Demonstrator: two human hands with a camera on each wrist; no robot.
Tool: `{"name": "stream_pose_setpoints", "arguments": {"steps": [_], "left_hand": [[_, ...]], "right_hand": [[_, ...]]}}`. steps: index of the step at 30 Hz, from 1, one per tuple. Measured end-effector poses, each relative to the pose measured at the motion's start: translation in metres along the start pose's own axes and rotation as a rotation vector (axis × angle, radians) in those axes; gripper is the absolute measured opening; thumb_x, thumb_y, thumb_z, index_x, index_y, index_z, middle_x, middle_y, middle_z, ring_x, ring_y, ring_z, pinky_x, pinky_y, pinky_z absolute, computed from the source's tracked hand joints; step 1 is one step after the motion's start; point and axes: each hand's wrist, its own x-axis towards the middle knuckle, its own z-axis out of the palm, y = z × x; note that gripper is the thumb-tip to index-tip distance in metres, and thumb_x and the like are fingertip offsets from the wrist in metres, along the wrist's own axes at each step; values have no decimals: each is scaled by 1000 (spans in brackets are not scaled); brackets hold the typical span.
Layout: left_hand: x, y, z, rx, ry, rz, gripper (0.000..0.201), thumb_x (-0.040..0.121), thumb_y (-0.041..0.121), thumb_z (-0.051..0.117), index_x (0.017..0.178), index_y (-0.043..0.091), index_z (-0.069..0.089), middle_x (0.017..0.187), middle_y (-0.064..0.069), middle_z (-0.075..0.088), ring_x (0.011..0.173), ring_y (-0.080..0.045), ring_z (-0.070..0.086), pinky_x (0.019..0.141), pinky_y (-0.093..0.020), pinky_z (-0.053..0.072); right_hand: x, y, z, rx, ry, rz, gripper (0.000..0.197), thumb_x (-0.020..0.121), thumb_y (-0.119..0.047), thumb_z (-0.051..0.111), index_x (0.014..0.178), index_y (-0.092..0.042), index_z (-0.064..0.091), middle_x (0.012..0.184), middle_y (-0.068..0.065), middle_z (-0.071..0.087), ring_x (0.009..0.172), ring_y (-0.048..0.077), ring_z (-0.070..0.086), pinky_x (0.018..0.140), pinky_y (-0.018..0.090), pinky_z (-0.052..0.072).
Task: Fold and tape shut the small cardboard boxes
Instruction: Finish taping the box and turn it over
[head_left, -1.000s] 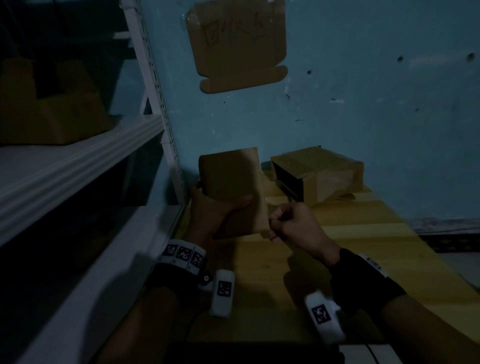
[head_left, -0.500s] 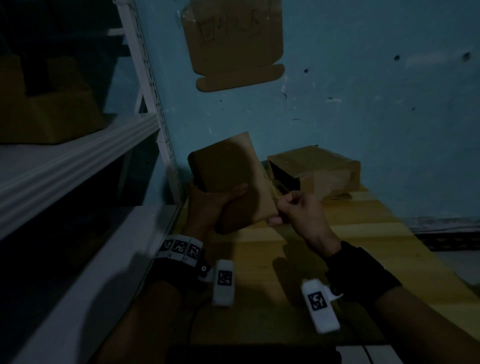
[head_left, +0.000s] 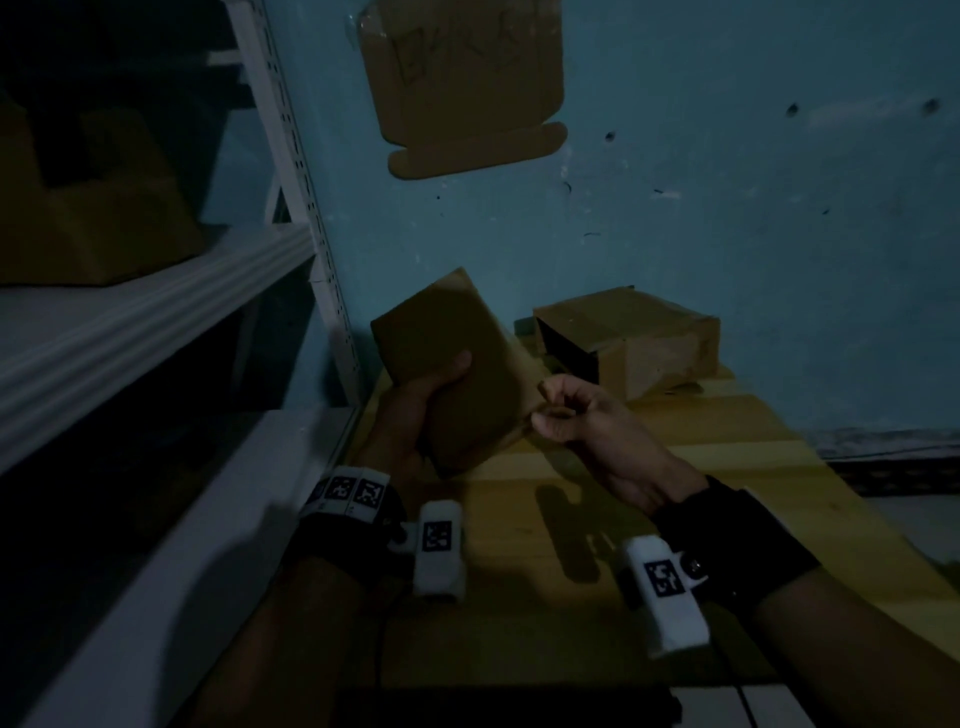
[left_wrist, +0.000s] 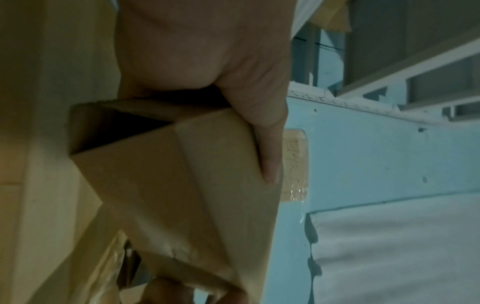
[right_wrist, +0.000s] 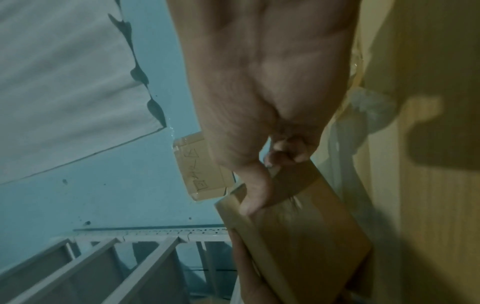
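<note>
A small brown cardboard box (head_left: 457, 358) is held tilted in the air above the wooden table (head_left: 675, 467). My left hand (head_left: 421, 400) grips it from below and behind, thumb across its near face; the left wrist view shows the box (left_wrist: 176, 185) with one end still open and dark. My right hand (head_left: 561, 410) pinches the box's lower right corner between thumb and curled fingers; in the right wrist view the thumb (right_wrist: 255, 191) lies on the box (right_wrist: 298, 226) at a shiny tape strip. Whether tape is held I cannot tell.
A second, larger cardboard box (head_left: 634, 338) lies on its side at the table's back, open end facing me. A white metal shelf rack (head_left: 156, 322) stands on the left with cardboard on it. A cardboard sign (head_left: 467, 78) is taped to the blue wall.
The box has tilted from upright to leaning left and risen a little. My right hand has moved up along its right edge, still pinching the corner.
</note>
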Motion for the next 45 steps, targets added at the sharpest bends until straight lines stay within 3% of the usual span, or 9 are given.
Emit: {"name": "stream_pose_setpoints", "arguments": {"steps": [4, 8, 13, 18, 21, 31, 36, 39, 45], "left_hand": [[-3, -1, 0, -33, -62, -48, 37, 82, 26, 75, 116, 13, 66, 96, -9, 77, 82, -25, 75, 67, -38, 59], [-5, -7, 3, -43, -153, -59, 9, 95, 22, 62, 101, 17, 67, 83, -6, 77, 80, -25, 74, 81, -44, 55], [0, -11, 4, -42, -140, -128, 29, 92, 34, 65, 112, 13, 67, 97, -12, 76, 89, -30, 72, 82, -45, 55], [8, -18, 2, -87, -94, -183, 48, 85, 37, 73, 125, 11, 65, 112, -16, 73, 97, -33, 69, 85, -45, 55], [13, -20, 2, -87, -64, -177, 55, 81, 37, 76, 127, 10, 64, 120, -17, 70, 105, -35, 67, 86, -47, 54], [18, -21, 2, -49, -31, -174, 56, 77, 37, 80, 124, 12, 66, 113, -14, 73, 103, -34, 69, 81, -45, 56], [15, -23, 4, -85, -44, -208, 61, 77, 43, 79, 127, 12, 65, 117, -16, 71, 109, -37, 66, 89, -50, 54], [12, -23, 6, -125, -83, -237, 57, 81, 47, 75, 124, 11, 67, 118, -18, 70, 111, -38, 65, 90, -50, 53], [11, -23, 3, -119, -92, -234, 60, 79, 45, 76, 127, 10, 65, 121, -18, 69, 113, -37, 64, 97, -50, 49]], "right_hand": [[1, -2, 2, -102, 22, 3, 26, 86, 1, 73, 78, -10, 50, 84, 7, 61, 83, 17, 62, 79, 34, 51], [2, 1, 7, -236, 154, -91, 25, 82, 10, 74, 82, -5, 53, 73, 8, 64, 70, 9, 69, 63, 22, 56], [6, 8, 7, -247, 214, -126, 41, 81, 11, 74, 64, -13, 45, 56, -10, 63, 59, 3, 64, 55, 21, 52], [12, 17, 8, -323, 325, -151, 28, 74, -4, 87, 65, -12, 61, 73, -8, 71, 75, 13, 71, 69, 42, 60], [14, 18, 9, -335, 345, -133, 32, 75, -1, 86, 64, -15, 59, 68, -17, 70, 68, 5, 69, 67, 43, 60], [16, 20, 2, -385, 343, -62, 37, 69, -7, 90, 57, -27, 61, 78, 1, 73, 89, 28, 74, 82, 53, 60], [16, 14, -1, -145, 256, -31, 25, 74, -4, 85, 86, 0, 64, 91, 13, 75, 84, 20, 74, 71, 32, 59], [14, 9, 4, -11, 209, -46, 38, 76, 3, 80, 107, 15, 64, 92, 14, 72, 82, 16, 72, 68, 24, 57], [12, 15, 2, -172, 199, -175, 35, 74, 22, 73, 78, -7, 55, 70, -13, 66, 70, 1, 66, 61, 21, 55]]}}
